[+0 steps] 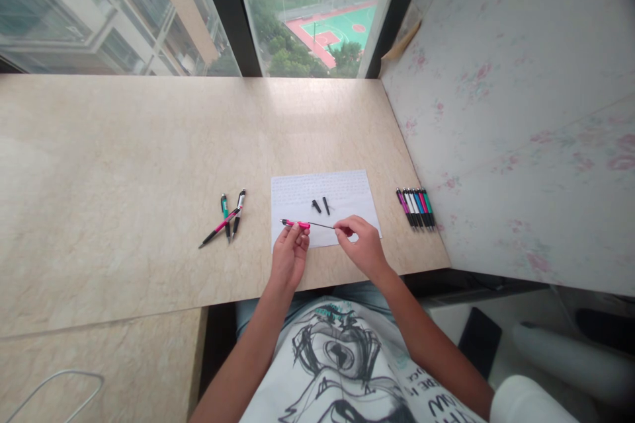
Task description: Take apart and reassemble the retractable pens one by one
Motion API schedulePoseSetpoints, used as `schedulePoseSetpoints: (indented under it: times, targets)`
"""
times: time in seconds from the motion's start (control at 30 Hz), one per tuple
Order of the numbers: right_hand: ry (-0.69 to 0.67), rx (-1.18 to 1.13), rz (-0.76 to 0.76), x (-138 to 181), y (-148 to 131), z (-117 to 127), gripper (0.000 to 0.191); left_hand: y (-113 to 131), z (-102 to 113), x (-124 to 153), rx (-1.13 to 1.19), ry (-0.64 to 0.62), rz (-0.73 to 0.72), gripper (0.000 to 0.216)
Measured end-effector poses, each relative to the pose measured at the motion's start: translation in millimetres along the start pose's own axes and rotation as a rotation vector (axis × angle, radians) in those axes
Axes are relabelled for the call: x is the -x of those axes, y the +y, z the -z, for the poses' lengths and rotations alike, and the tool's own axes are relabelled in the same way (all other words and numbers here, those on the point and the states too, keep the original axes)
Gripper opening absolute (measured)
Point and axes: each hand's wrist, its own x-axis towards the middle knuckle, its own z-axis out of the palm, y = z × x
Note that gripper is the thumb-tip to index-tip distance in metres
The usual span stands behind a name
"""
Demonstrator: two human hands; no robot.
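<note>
My left hand (290,252) pinches a pink pen barrel (296,224) over a white sheet of paper (322,201). A thin dark refill (322,226) sticks out of the barrel to the right, and my right hand (361,244) pinches its far end. Two small black pen parts (321,205) lie on the paper just beyond my hands.
Three pens, green, black-and-white and pink (227,217), lie loose on the beige table (149,165) to the left. A row of several pens (415,207) lies at the right by the flowered wall (520,112). A window runs along the table's far edge.
</note>
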Motion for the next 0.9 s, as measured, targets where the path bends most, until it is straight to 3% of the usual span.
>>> schedulePoseSetpoints:
  times: [0.6, 0.9]
  targets:
    - [0.012, 0.028, 0.006, -2, -7, 6, 0.013, 10, 6, -7, 0.070, 0.041, -0.046, 0.009]
    - [-0.076, 0.004, 0.005, -1, 0, -4, 0.014, -3, 2, 4, -0.034, -0.015, 0.011, 0.015]
